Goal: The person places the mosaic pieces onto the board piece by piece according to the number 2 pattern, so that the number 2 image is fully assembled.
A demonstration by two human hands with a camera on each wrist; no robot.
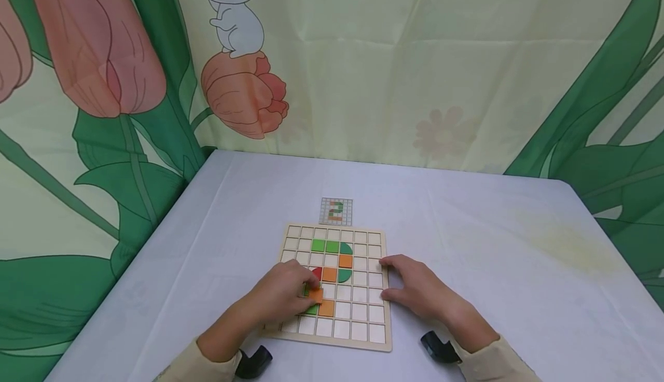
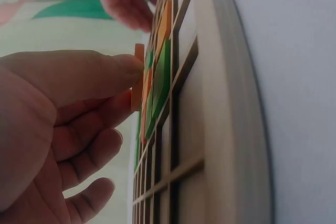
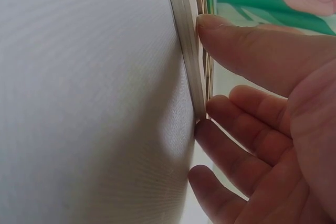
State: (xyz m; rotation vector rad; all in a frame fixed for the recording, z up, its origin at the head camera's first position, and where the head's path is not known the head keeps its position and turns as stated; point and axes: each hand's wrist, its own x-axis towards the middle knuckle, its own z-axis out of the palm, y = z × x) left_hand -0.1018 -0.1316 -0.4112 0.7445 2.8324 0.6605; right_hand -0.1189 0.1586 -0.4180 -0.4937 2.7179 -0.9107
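Note:
My left hand pinches an orange square tile between thumb and fingers, over the lower left of a wooden grid board. In the left wrist view the orange tile stands clear of the grid, near a green tile. At the board's right edge, the thumb and fingertips of my right hand touch the frame, fingers spread. Set in the grid are green squares, orange squares, dark green rounded pieces and a red rounded piece, partly hidden by my left hand.
Just beyond the board lies a small card printed with a coloured grid pattern. A white cloth covers the table. Behind it hangs a curtain with flowers and an animal drawn on it.

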